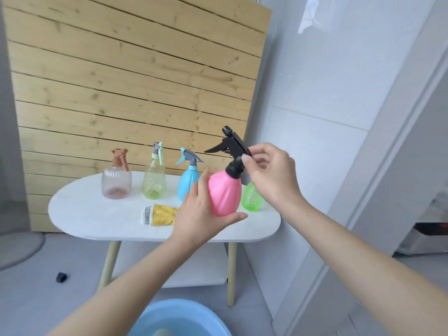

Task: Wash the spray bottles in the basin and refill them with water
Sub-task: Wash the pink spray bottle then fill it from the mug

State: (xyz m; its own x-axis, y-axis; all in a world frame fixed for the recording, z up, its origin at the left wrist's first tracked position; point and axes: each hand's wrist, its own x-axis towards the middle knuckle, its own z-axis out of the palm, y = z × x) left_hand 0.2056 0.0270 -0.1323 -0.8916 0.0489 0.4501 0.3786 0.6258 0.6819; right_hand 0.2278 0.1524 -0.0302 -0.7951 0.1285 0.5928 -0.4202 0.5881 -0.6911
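Pink bottle is up off the counter, held in the air btwn the two grips. The left grip is wrapped round its belly, thumb curled under the base, fingers gone behind. The right grip sits just above and to the side, thumb and fingertips pinching the back of the black spray head, right over the black collar.

Handling, as I judge it: thin moulded plastic, light, prob. empty or near it. It's opaque, so can't tell what's inside. Body is fluted but smooth and egg-shaped. Dry it's fine, wet it'll be slippery, and a hard squeeze would dent it. Best hold is where the left grip has it, round the widest part. For unscrewing, take the collar, not the trigger, since that lever is thin and could flex or snap if twisted. A dip tube prob. hangs under the head, so lift straight up.

Beyond the left grip, standing on the counter: blue bottle just behind its fingers, then a yellow-green bottle, then a brownish clear bottle furthest out. A green bottle shows under the right grip's wrist, top hidden. A yellow cloth lies on the counter just beside the left grip. Blue basin is on the floor well below both grips; can't tell how full.
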